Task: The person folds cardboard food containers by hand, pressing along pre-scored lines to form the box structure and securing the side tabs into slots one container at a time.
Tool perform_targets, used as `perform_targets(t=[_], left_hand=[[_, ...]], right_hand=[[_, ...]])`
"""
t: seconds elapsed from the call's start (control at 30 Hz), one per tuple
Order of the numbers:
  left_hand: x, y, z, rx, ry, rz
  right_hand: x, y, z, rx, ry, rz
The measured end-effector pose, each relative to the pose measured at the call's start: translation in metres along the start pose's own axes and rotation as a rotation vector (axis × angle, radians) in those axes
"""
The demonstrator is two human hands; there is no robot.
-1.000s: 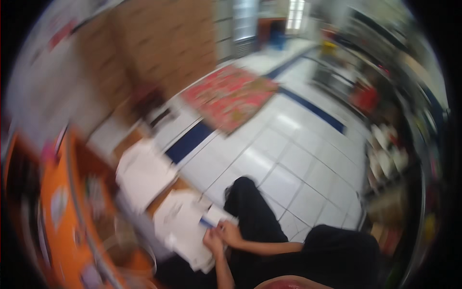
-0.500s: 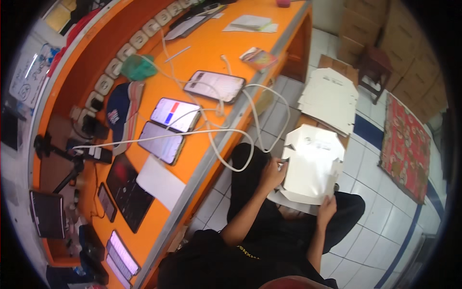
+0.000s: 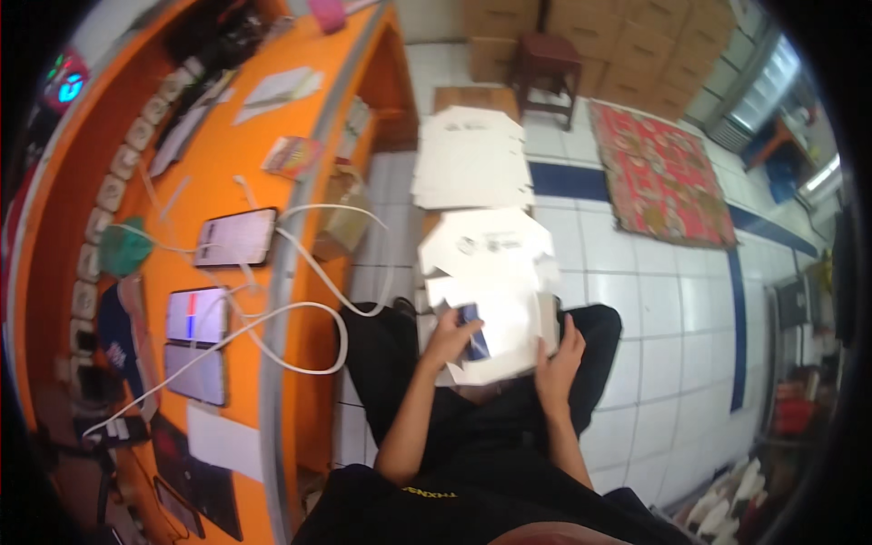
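Note:
A white die-cut cardboard box blank (image 3: 486, 259) lies partly unfolded over my lap, with small dark printing near its far edge. My left hand (image 3: 447, 340) pinches its left side, where a raised flap (image 3: 473, 332) shows a dark blue face. At the right side, my right hand (image 3: 559, 365) grips another upturned flap, thumb on the inner side and fingers outside. Glare washes out the middle of the blank. Just beyond it, a stack of similar white flat blanks (image 3: 472, 159) rests on a brown surface (image 3: 477, 96).
On my left runs an orange counter (image 3: 245, 327) with phones (image 3: 236, 238), a looping white cable (image 3: 345, 304), paper sheets (image 3: 225, 442) and a cap (image 3: 123, 341). Ahead stand a dark red stool (image 3: 548, 62) and stacked brown cartons (image 3: 627, 45). A red patterned mat (image 3: 658, 173) lies on the tiled floor.
The view has swung to the right. The blank's side flaps now stand up, the left one showing blue. My right hand has shifted from the near corner to the right side.

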State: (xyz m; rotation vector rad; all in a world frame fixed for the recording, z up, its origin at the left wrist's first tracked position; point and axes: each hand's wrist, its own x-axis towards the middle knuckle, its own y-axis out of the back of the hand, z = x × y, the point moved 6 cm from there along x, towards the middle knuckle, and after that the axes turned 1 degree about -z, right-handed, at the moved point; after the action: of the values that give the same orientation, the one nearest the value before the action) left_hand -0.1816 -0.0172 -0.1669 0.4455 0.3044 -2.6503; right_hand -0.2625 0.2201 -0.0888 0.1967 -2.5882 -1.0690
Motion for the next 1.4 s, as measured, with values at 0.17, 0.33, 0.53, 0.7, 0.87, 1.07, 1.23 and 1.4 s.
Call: perform_targets(t=[0.17,0.33,0.53,0.7,0.87,1.07,1.23,1.4], left_hand=[[-0.001,-0.023,0.001,-0.286,0.075,0.126],[-0.016,-0.032,0.011,-0.314,0.041,0.243],[-0.022,-0.041,0.009,-0.282,-0.068,0.221],[-0.013,-0.045,-0.009,-0.153,0.007,0.083],[-0.009,-0.007,-0.021,-0.513,0.138,0.392],[0.024,0.039,-0.006,0.25,0.112,0.312],[0.01,0.023,-0.003,0.326,-0.064,0.39],[-0.013,0.004,-0.035,0.054,-0.039,0.481]], right_hand=[[-0.024,0.022,-0.09,0.007,0.625,-0.38],[-0.03,-0.006,-0.07,0.187,0.367,-0.119],[-0.012,-0.02,-0.061,0.232,0.05,-0.138],[-0.014,-0.026,-0.052,0.217,0.1,-0.199],[-0.026,-0.049,-0.033,0.335,-0.215,-0.557],[-0.036,-0.089,-0.029,0.341,-0.167,-0.61],[-0.035,-0.129,-0.008,0.261,-0.134,-0.583],[-0.027,-0.142,-0.012,0.284,-0.129,-0.569]])
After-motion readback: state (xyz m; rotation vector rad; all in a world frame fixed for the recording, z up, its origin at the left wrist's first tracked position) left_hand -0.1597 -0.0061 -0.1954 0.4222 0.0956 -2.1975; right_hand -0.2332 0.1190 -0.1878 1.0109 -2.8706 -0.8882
